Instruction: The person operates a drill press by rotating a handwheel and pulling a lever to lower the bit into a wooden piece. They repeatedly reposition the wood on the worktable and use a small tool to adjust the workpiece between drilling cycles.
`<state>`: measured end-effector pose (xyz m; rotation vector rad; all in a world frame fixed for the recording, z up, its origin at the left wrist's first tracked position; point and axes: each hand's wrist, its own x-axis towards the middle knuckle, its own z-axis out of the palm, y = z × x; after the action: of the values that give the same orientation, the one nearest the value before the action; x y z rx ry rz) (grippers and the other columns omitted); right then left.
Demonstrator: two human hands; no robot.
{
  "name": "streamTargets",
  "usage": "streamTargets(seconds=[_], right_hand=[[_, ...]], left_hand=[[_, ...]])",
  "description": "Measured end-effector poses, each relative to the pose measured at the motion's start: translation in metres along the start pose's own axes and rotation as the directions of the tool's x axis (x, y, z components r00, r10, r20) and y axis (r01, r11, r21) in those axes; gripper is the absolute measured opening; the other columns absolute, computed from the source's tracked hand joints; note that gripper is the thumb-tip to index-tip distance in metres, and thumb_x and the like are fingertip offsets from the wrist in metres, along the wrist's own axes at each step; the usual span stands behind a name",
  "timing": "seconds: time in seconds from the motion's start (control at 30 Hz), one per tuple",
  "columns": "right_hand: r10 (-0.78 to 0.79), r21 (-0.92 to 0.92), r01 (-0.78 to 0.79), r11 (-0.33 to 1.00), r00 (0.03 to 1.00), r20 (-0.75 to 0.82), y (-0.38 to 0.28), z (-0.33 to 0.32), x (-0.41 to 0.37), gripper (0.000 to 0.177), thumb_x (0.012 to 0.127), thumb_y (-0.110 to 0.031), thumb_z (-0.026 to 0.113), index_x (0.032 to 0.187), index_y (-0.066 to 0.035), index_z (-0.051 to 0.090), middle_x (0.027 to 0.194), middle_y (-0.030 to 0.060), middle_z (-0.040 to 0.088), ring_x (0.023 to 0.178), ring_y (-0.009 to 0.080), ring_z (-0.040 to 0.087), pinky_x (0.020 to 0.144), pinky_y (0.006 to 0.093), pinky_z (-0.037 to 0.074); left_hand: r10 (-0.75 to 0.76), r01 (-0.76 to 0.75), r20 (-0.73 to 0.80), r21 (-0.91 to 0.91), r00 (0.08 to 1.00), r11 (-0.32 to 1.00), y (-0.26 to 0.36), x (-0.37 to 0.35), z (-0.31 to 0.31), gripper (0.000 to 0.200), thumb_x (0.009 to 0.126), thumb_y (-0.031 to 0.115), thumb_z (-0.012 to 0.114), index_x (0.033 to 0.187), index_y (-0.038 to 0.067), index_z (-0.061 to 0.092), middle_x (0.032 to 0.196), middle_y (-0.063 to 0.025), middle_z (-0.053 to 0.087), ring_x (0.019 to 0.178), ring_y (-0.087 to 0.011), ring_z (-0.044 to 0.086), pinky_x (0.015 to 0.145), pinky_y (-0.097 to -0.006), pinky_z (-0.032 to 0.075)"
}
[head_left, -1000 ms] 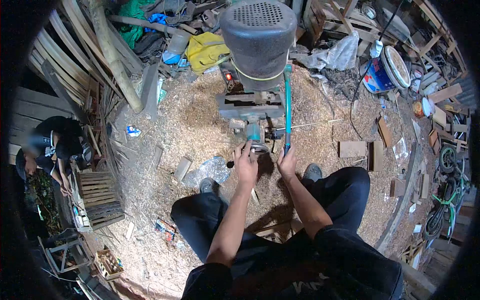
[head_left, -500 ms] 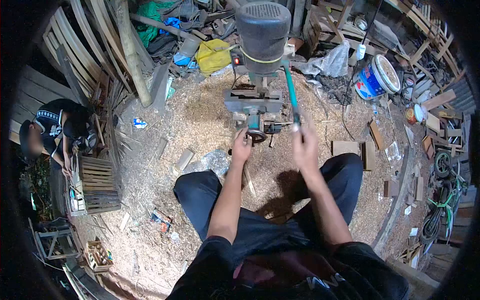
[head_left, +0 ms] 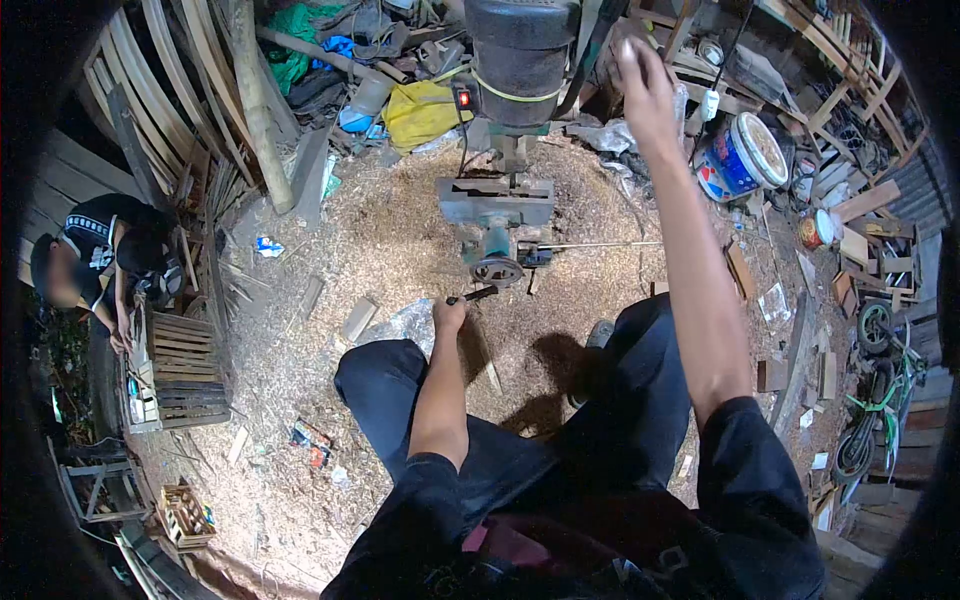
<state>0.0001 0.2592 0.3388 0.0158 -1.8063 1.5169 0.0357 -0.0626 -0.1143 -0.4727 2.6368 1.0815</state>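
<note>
A machine with a dark motor housing (head_left: 520, 70) stands before me, its metal worktable (head_left: 497, 203) below. My left hand (head_left: 450, 316) is closed round the black handle (head_left: 480, 294) at the handwheel (head_left: 496, 271). My right hand (head_left: 648, 92) is raised to the right of the housing, with fingers stretched out and apart. Beside it, the machine's long lever (head_left: 592, 58) slants up toward the top edge of the view. A thin rod (head_left: 605, 245) sticks out to the right under the worktable. A red switch light (head_left: 464, 98) glows on the housing.
Wood shavings (head_left: 380, 240) cover the floor. A person (head_left: 110, 250) is at the left beside a slatted wooden crate (head_left: 180, 370). A blue-and-white bucket (head_left: 735, 160), a small bicycle (head_left: 880, 400) and wood offcuts line the right. A yellow sack (head_left: 418, 115) lies behind.
My right hand has risen from the lever's lower end, and the lever has swung up. My left hand has moved from atop the handwheel to its handle. The camera view has shifted slightly.
</note>
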Motion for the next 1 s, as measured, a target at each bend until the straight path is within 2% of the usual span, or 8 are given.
streamTargets(seconds=[0.03, 0.13, 0.23, 0.5, 0.6, 0.67, 0.7, 1.0], right_hand=[[-0.034, -0.12, 0.035, 0.992, 0.999, 0.013, 0.025, -0.006, -0.007, 0.057, 0.095, -0.037, 0.059, 0.13, 0.006, 0.046, 0.122, 0.0182, 0.058, 0.114, 0.0223, 0.054, 0.1, 0.0344, 0.041], [0.035, -0.268, -0.029, 0.963, 0.999, 0.016, 0.06, -0.014, -0.035, 0.058, 0.095, -0.037, 0.059, 0.131, 0.006, 0.044, 0.119, 0.0194, 0.058, 0.11, 0.0224, 0.055, 0.095, 0.0337, 0.044], [0.226, -0.127, -0.227, 0.965, 0.974, -0.026, 0.072, -0.015, -0.041, 0.055, 0.095, -0.042, 0.057, 0.131, -0.001, 0.048, 0.123, 0.0144, 0.056, 0.112, 0.0212, 0.055, 0.091, 0.0347, 0.049], [-0.115, -0.094, 0.108, 0.99, 0.991, -0.071, 0.04, 0.0, 0.027, 0.066, 0.098, -0.057, 0.039, 0.134, -0.002, 0.045, 0.13, 0.0169, 0.054, 0.12, 0.0265, 0.052, 0.105, 0.0382, 0.037], [0.026, 0.303, -0.02, 0.953, 1.0, -0.013, 0.004, 0.014, 0.066, 0.07, 0.097, -0.062, 0.035, 0.125, 0.0, 0.053, 0.122, 0.0137, 0.058, 0.113, 0.0238, 0.054, 0.101, 0.036, 0.039], [0.204, 0.405, -0.303, 0.863, 0.941, 0.27, -0.019, 0.008, 0.084, 0.068, 0.097, -0.059, 0.04, 0.129, 0.0, 0.053, 0.124, 0.0118, 0.056, 0.113, 0.023, 0.051, 0.098, 0.0316, 0.04], [0.017, 0.247, -0.018, 0.969, 1.0, 0.006, -0.026, 0.022, 0.08, 0.076, 0.093, -0.068, 0.038, 0.124, -0.002, 0.059, 0.119, 0.0089, 0.06, 0.105, 0.0194, 0.055, 0.092, 0.0307, 0.042], [0.185, 0.121, -0.187, 0.975, 0.982, 0.029, -0.017, 0.0, -0.023, 0.068, 0.097, -0.062, 0.03, 0.096, -0.004, 0.063, 0.098, 0.0093, 0.062, 0.096, 0.0207, 0.054, 0.093, 0.0346, 0.037]], left_hand=[[0.055, -0.047, -0.091, 0.082, 0.994, 0.996, -0.013, 0.009, 0.017, 0.059, 0.082, 0.034, 0.065, 0.119, -0.011, 0.056, 0.103, -0.0266, 0.066, 0.092, -0.0343, 0.066, 0.084, -0.0399, 0.049], [0.109, 0.011, 0.293, -0.379, 0.95, 0.925, -0.023, 0.034, 0.021, 0.039, 0.082, 0.028, 0.068, 0.107, -0.002, 0.068, 0.098, -0.0226, 0.069, 0.1, -0.0332, 0.063, 0.092, -0.0374, 0.046], [0.169, -0.108, 0.241, -0.247, 0.956, 0.963, 0.017, -0.003, -0.011, 0.032, 0.082, 0.028, 0.065, 0.099, 0.002, 0.072, 0.097, -0.0183, 0.07, 0.097, -0.0283, 0.064, 0.086, -0.0346, 0.046], [0.21, 0.103, 0.362, -0.681, 0.908, 0.725, 0.019, -0.02, -0.001, 0.028, 0.085, 0.026, 0.064, 0.095, 0.0, 0.071, 0.089, -0.0132, 0.068, 0.084, -0.0205, 0.061, 0.079, -0.0321, 0.046], [0.312, -0.164, 0.243, -0.486, 0.918, 0.859, 0.049, -0.05, -0.028, 0.027, 0.086, 0.026, 0.063, 0.088, 0.0, 0.071, 0.082, -0.0109, 0.066, 0.076, -0.0156, 0.059, 0.07, -0.0295, 0.045], [0.125, 0.027, 0.268, -0.498, 0.955, 0.867, 0.058, -0.057, -0.04, 0.032, 0.088, 0.031, 0.06, 0.081, 0.001, 0.068, 0.069, -0.0081, 0.062, 0.064, -0.0149, 0.056, 0.06, -0.0315, 0.044], [0.114, 0.022, 0.243, -0.497, 0.963, 0.868, 0.047, -0.048, -0.034, 0.034, 0.089, 0.033, 0.059, 0.08, 0.001, 0.068, 0.066, -0.0077, 0.061, 0.062, -0.0157, 0.056, 0.059, -0.0327, 0.044], [0.237, -0.241, -0.049, -0.275, 0.97, 0.931, 0.04, -0.04, -0.015, 0.037, 0.089, 0.033, 0.06, 0.096, -0.002, 0.065, 0.091, -0.0246, 0.066, 0.088, -0.0375, 0.065, 0.079, -0.0419, 0.049]])
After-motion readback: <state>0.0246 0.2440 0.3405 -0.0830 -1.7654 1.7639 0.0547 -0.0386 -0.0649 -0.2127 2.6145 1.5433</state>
